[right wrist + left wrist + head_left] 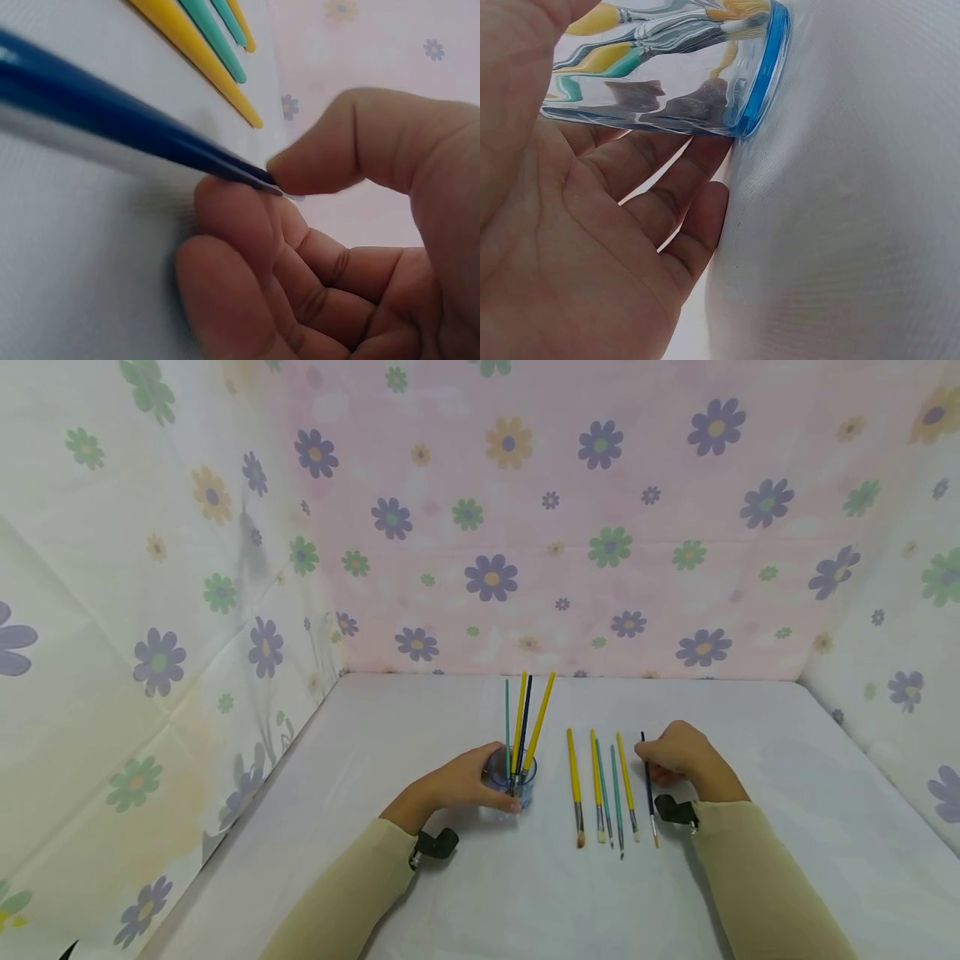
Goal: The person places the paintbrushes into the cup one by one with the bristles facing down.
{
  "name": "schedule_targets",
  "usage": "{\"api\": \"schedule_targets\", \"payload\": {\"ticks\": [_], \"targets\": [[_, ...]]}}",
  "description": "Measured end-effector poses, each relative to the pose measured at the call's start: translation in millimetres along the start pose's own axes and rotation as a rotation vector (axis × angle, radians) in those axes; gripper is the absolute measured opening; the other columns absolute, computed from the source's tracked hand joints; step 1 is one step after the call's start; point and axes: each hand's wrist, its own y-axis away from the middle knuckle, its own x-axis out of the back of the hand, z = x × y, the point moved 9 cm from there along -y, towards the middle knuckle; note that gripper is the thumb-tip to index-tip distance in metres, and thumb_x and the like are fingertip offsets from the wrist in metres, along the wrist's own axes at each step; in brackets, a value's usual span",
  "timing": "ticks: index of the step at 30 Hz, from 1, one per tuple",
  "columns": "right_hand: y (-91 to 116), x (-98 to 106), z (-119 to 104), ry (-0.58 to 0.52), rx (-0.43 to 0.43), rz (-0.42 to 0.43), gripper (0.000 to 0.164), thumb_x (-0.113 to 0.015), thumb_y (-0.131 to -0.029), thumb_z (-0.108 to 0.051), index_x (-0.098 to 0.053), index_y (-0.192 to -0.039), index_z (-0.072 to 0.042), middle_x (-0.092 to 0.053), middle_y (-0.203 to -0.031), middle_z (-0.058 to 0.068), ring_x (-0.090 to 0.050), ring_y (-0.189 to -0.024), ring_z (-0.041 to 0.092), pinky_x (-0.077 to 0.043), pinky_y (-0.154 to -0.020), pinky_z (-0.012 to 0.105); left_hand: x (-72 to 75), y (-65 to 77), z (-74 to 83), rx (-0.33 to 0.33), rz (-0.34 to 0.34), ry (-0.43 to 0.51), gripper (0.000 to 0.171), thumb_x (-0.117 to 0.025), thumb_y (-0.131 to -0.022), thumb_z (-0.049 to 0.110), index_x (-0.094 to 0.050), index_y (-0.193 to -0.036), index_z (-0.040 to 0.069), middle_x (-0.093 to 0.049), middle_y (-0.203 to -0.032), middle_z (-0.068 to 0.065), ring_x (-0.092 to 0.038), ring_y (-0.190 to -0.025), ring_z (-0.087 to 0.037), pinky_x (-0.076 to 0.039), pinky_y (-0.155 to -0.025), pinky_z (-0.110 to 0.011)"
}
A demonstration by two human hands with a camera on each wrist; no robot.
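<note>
A clear glass [528, 795] with a blue base [771, 67] stands on the table with several paintbrushes [542, 714] leaning in it, bristles down, their yellow, teal and dark blue handles rising above the rim. My left hand [467, 783] grips the glass from the left, thumb on the near side and fingers around the far side. To the right, my right hand [681, 753] pinches a dark blue paintbrush [135, 124] between thumb and fingers near the handle's end. In the head view that brush's tip points toward me, close over the table.
Between the hands lies a row of loose paintbrushes, with yellow handles [573, 768] and teal handles [617, 785], bristles toward me. A white cloth covers the table [480, 893]. Flowered cloth walls [540, 543] rise behind and at both sides.
</note>
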Motion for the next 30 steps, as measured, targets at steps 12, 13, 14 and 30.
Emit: {"api": "schedule_targets", "payload": {"ticks": [12,13,14,30], "targets": [[5.3,8.1,-8.2,-0.012,0.041,0.07,0.037,-0.052,-0.084,-0.038,-0.062,-0.072,-0.004,-0.059,-0.064,0.008,-0.057,-0.057,0.02,-0.047,-0.053,0.031,-2.5,2.3,-1.4,-0.01,-0.003,0.017,0.066,-0.086,-0.061,0.049,-0.05,-0.115,0.036,-0.059,-0.111,0.012,-0.052,-0.105,-0.015,-0.042,-0.092,-0.04],[5.9,9.0,-9.2,-0.025,0.043,0.073,0.037,-0.051,-0.085,-0.037,-0.062,-0.075,-0.003,-0.06,-0.065,0.008,-0.057,-0.058,0.02,-0.048,-0.054,0.03,-2.6,2.3,-0.6,-0.012,-0.005,0.02,0.065,-0.086,-0.062,0.048,-0.05,-0.115,0.036,-0.059,-0.11,0.011,-0.052,-0.104,-0.015,-0.042,-0.092,-0.04],[6.7,9.9,-10.6,-0.042,0.049,0.075,0.038,-0.05,-0.086,-0.037,-0.063,-0.081,-0.001,-0.06,-0.067,0.008,-0.058,-0.059,0.02,-0.05,-0.055,0.03,-2.6,2.4,0.3,-0.013,-0.005,0.022,0.065,-0.086,-0.062,0.047,-0.05,-0.115,0.035,-0.059,-0.11,0.011,-0.052,-0.104,-0.015,-0.042,-0.092,-0.04],[16.8,32.1,-30.5,-0.184,0.111,0.17,0.044,-0.051,-0.089,-0.04,-0.062,-0.105,0.0,-0.064,-0.083,0.011,-0.064,-0.068,0.019,-0.057,-0.068,0.035,-0.2,1.4,4.7,-0.018,-0.005,0.0,0.064,-0.085,-0.063,0.051,-0.051,-0.113,0.032,-0.058,-0.109,0.009,-0.051,-0.102,-0.016,-0.042,-0.088,-0.038]]}}
